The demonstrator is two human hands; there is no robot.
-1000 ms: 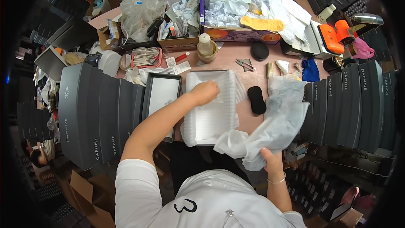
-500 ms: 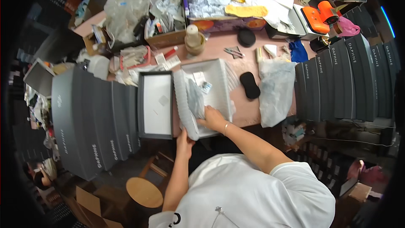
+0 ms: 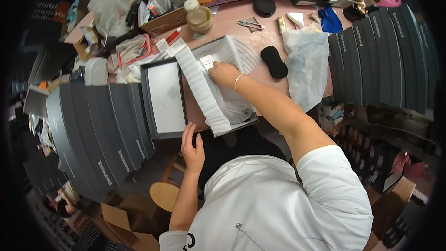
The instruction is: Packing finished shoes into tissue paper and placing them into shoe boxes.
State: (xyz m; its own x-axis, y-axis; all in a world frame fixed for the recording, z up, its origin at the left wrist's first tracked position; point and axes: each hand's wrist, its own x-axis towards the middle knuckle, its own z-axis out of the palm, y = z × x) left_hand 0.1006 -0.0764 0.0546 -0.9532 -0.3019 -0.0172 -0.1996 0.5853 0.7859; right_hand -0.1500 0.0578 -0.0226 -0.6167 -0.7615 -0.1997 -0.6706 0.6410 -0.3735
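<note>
My right hand (image 3: 226,75) reaches into an open dark-grey shoe box (image 3: 248,122), fingers curled together beside a small white card (image 3: 206,61); what they pinch, if anything, is hidden. White padded wrap (image 3: 203,88) stands up along the box's left side and folds over its rim. Clear plastic-wrapped contents (image 3: 237,110) lie at the near end of the box. My left hand (image 3: 193,153) is empty, fingers apart, just off the near right corner of the grey box lid (image 3: 145,107), which lies white inside up.
Stacks of grey shoe boxes stand left (image 3: 88,125) and right (image 3: 378,65). Right of the open box lie a black sponge-shaped pad (image 3: 274,62) and a translucent bag (image 3: 304,65). Behind are small snips (image 3: 251,24), a brush (image 3: 281,25) and a pump bottle (image 3: 199,16).
My right hand has moved from the near part of the box to its far part, by the card. My left hand has let go of the wrap's near end and drawn back, opening.
</note>
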